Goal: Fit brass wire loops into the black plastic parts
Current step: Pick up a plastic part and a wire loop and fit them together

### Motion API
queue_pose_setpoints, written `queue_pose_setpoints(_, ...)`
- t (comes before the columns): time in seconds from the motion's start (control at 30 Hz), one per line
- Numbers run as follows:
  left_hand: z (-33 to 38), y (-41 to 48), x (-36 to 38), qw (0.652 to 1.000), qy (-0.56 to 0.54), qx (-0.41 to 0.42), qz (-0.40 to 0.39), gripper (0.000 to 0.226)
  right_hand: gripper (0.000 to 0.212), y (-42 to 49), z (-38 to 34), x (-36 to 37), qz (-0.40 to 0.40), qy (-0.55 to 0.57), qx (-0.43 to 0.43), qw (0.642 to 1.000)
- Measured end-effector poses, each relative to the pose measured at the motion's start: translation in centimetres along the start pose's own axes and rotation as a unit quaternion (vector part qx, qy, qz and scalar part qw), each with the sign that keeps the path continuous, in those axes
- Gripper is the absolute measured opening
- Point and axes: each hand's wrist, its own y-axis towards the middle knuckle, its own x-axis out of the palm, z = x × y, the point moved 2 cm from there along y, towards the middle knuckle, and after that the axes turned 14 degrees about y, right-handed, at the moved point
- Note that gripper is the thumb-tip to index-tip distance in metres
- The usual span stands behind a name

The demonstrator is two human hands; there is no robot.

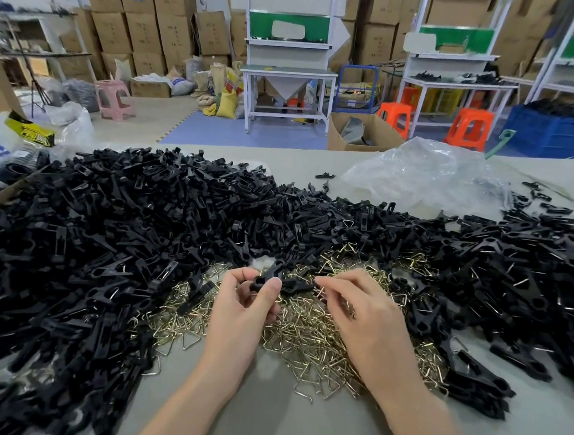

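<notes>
Black plastic parts (88,236) are heaped thick on the left of the table (279,422). Few wires show in that heap, so it is probably unfitted stock kept within reach. Left hand (244,303) is centre-left, just above the piles. Its thumb and curled fingers pinch one black part (268,279) by the left end. The part is held roughly level with its free end pointing at the other hand, likely to steady it for fitting. Brass loops (303,338) lie in a loose tangled pile on the table, under and between both hands, so grabbing one is a short drop. Right hand (357,312) has its fingers curled, with thumb and forefinger tips closed at the held part's right end. Whether a loop is nipped between them is too small to tell. Step judged: seating a loop in the held part, or about to. Further right is a second heap (515,269) of black pieces, several with a wire triangle showing. These are probably finished ones dropped on that side. Clear bag (426,180) sits crumpled behind, near the table's far edge, apart from the hands. Risk: the loops interlock, so several may lift together.
</notes>
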Motion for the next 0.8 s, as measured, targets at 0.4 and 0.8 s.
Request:
queue_pose_setpoints(0.4,0.2,-0.5,0.5,0.992,0.042,0.078,-0.088,0.018,0.029,0.7,1.4,-0.6,0.051,0.549,0.322,0.770)
queue_pose_setpoints(0.8,0.3,-0.4,0.7,0.994,0.031,0.063,-0.079,0.020,0.028,0.0,0.4,-1.1,-0.055,-0.027,-0.002,0.998)
